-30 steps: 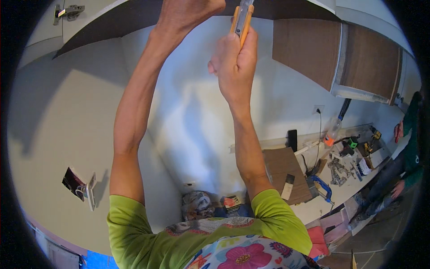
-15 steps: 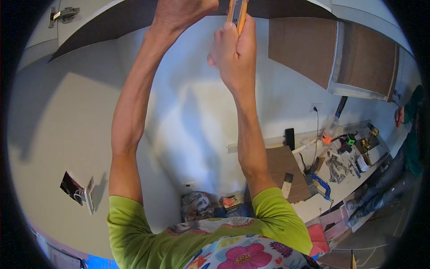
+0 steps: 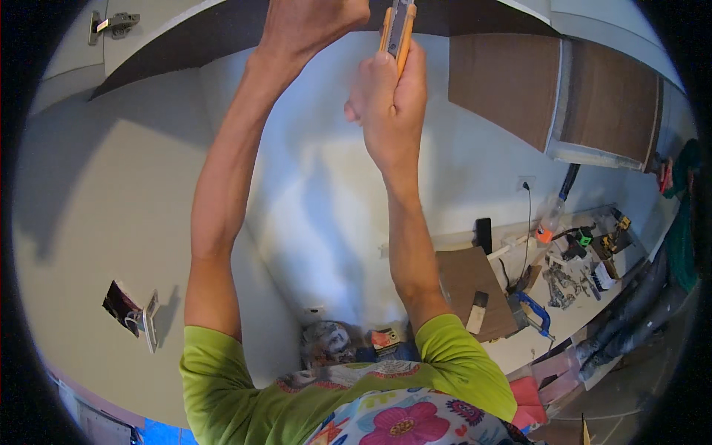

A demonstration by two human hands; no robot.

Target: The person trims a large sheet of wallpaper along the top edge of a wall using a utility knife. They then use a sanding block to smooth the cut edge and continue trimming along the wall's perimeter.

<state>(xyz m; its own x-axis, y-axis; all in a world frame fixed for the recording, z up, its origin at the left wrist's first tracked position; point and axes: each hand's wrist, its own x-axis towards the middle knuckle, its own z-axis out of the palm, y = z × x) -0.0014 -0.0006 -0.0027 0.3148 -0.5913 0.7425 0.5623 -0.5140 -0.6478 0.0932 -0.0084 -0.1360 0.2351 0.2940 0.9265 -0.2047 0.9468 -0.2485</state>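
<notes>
Head view: right hand (image 3: 389, 111) grips orange knife (image 3: 398, 30) at dark panel (image 3: 215, 30) edge; left hand (image 3: 311, 26) fisted beside.

That utility knife (image 3: 397, 30) in your right hand (image 3: 389, 111) is orange with a grey-silver strip down the middle. Your sleeves (image 3: 222, 378) are lime green, and the apron (image 3: 400, 419) below has a busy floral print, big magenta flower on white with blue bits. Walls (image 3: 96, 208) are plain off-white. The cabinets (image 3: 504, 85) overhead are dark brown woodgrain with white edges. On the white worktop (image 3: 564, 326) there's a brown board (image 3: 467, 285), a blue clamp (image 3: 535, 310), and something small and orange (image 3: 544, 234) near a green bit (image 3: 584, 236).
</notes>
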